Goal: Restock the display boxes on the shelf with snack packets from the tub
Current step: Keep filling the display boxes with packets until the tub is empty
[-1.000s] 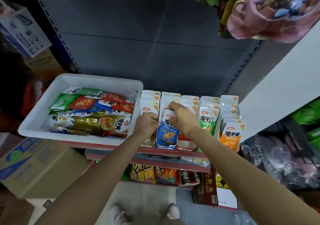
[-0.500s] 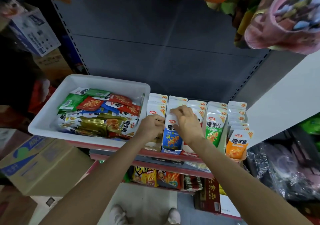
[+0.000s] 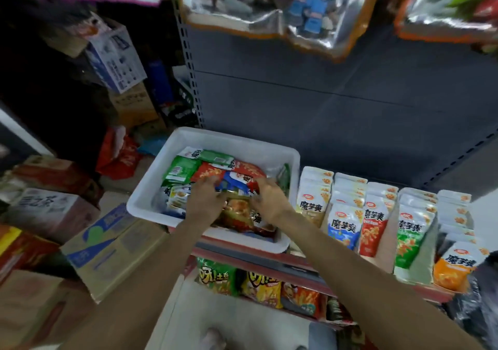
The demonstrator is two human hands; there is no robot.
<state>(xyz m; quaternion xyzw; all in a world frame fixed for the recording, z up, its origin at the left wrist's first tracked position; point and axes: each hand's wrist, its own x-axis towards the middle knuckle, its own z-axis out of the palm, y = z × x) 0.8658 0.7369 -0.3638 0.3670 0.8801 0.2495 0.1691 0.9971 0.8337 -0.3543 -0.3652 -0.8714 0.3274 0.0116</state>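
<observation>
A white tub (image 3: pixel 227 139) sits on the left part of the shelf, filled with mixed snack packets (image 3: pixel 186 169) in green, red, blue and gold. Both my hands are inside it. My left hand (image 3: pixel 206 200) lies on the packets near the tub's front, fingers stretched toward a blue packet (image 3: pixel 234 182). My right hand (image 3: pixel 269 200) rests on the packets beside it, fingers spread; both are motion-blurred. To the right, the display boxes hold upright rows of packets: beige (image 3: pixel 312 206), blue (image 3: pixel 343 228), red (image 3: pixel 373 232), green (image 3: pixel 411 238) and orange (image 3: pixel 455 267).
The shelf's red front edge (image 3: pixel 301 262) runs under the tub and boxes. Chip bags (image 3: pixel 215 277) fill the shelf below. Cardboard cartons (image 3: pixel 107 247) are stacked on the floor at left. Large snack bags (image 3: pixel 242 2) hang overhead.
Both hands have left the display boxes and moved left into the tub. The blue packet they handled stays in its box. My head has turned left and up.
</observation>
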